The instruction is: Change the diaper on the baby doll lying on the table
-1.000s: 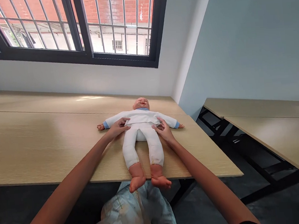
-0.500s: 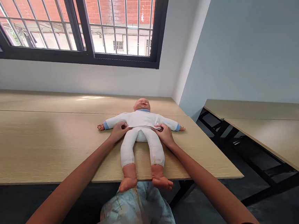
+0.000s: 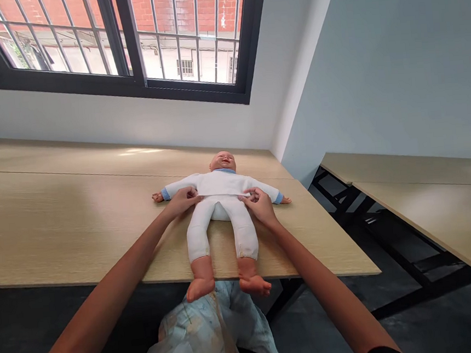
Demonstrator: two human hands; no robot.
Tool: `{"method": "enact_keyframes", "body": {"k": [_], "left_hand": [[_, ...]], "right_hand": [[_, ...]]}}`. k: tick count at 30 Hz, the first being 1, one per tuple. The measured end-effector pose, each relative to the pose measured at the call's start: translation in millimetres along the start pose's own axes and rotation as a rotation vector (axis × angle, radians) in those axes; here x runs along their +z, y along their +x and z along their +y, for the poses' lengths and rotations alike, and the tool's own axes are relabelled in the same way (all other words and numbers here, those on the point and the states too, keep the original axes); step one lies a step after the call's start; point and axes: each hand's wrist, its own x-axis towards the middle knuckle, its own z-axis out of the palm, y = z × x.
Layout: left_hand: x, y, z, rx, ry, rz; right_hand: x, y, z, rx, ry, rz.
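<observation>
Doll (image 3: 220,202) lies on table (image 3: 58,225), feet overhanging.

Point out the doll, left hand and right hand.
doll (image 3: 220,184): head view, chest of white top.
left hand (image 3: 182,200): head view, back of hand at doll's waist.
right hand (image 3: 259,206): head view, back of hand at doll's hip.

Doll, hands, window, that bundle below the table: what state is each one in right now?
Doll: on its back on the table, arms spread, feet past the edge.
Left hand: pinching clothing at the doll's waist.
Right hand: pinching the waist too.
Window: barred; cannot tell if shut.
Diaper bundle: crumpled below the table edge.
</observation>
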Motion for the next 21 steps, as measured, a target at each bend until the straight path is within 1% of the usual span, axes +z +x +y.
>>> {"method": "enact_keyframes", "body": {"k": [2, 5, 7, 9, 10, 12, 14, 18, 20, 21], "left_hand": [[-4.9, -10.5, 6.8, -0.007, 0.007, 0.039], [-2.5, -43.7, 21.7, -0.011, 0.005, 0.109], [5.5, -69.6, 31.2, -0.054, -0.042, 0.063], [15.0, -89.2, 37.0, -0.024, -0.043, -0.001], [19.4, -94.9, 38.1, 0.005, -0.023, -0.024], [26.8, -98.2, 36.5, 0.058, 0.031, -0.047], [32.3, -93.6, 31.9, 0.067, 0.060, -0.053], [39.5, -79.4, 26.9, 0.043, 0.047, -0.065], [40.6, -78.6, 30.3, 0.056, 0.018, -0.035], [40.2, -81.8, 33.1, 0.074, 0.006, 0.006]], "right_hand": [[-5.8, -8.6, -9.4, 0.013, 0.125, -0.001], [-11.8, -34.8, -20.2, 0.044, 0.157, 0.025], [-11.5, -54.5, -24.7, 0.097, 0.126, -0.049], [-8.2, -67.7, -27.5, 0.101, 0.057, -0.187], [-6.1, -70.5, -28.3, 0.085, 0.011, -0.249], [-2.4, -68.3, -28.5, 0.055, -0.075, -0.319], [-0.2, -59.6, -26.6, 0.052, -0.113, -0.318], [-1.8, -43.7, -23.5, 0.013, -0.087, -0.302], [-6.0, -44.4, -26.0, 0.014, -0.051, -0.310], [-9.3, -48.2, -28.4, 0.028, -0.033, -0.304]]}}
